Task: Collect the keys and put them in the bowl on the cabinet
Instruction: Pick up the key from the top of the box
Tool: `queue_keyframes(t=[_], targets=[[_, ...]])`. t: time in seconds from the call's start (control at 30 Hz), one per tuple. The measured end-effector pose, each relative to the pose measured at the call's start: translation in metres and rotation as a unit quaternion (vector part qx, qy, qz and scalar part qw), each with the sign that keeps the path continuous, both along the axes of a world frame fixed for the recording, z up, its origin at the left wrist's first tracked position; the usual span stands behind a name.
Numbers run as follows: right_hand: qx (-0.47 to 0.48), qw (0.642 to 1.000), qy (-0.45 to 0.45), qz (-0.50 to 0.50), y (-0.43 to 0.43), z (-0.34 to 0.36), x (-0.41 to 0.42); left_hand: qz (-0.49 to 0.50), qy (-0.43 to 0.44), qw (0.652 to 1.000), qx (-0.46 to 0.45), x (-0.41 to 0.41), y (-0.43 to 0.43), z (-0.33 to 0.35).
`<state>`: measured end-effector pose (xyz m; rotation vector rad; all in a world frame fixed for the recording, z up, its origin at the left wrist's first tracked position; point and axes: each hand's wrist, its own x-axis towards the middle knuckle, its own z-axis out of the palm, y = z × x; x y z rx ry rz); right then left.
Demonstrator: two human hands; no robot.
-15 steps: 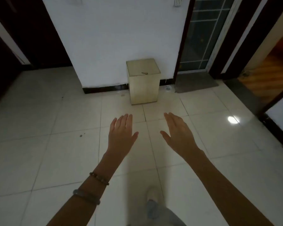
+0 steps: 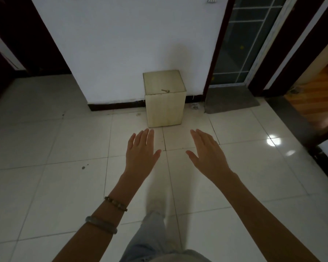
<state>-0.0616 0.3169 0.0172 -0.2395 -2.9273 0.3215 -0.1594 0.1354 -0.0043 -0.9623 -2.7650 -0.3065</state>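
A small dark key (image 2: 165, 90) lies on top of a pale wooden box (image 2: 164, 110) standing on the floor against the white wall. My left hand (image 2: 141, 151) is stretched out flat, palm down, fingers together, empty, just short of the box's lower left corner. My right hand (image 2: 208, 151) is held the same way, empty, off the box's lower right. Both hands hover above the floor, apart from the box and the key. No bowl or cabinet is in view.
Glossy white tiles (image 2: 55, 186) cover the floor. A grey doormat (image 2: 229, 100) lies before a glazed door (image 2: 242, 44) right of the box. A dark doorway (image 2: 17, 44) opens at left, a wood-floored room (image 2: 314, 91) at right. My leg (image 2: 155, 233) steps forward.
I have walked closer to the box, which now looks larger and nearer my fingertips. My leg has swung forward below. Both hands stay flat and empty.
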Motion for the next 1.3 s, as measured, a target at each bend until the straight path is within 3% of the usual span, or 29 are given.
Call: queue_keyframes(t=[0.57,1.3], targets=[[-0.015,1.000,0.007,-0.011,0.123,0.004,-0.293,-0.012,-0.020,1.000,0.002,-0.295,0.138,-0.009],[-0.025,0.997,-0.019,0.066,0.279,-0.033,-0.573,0.054,-0.050,0.997,-0.005,-0.547,0.284,-0.040]])
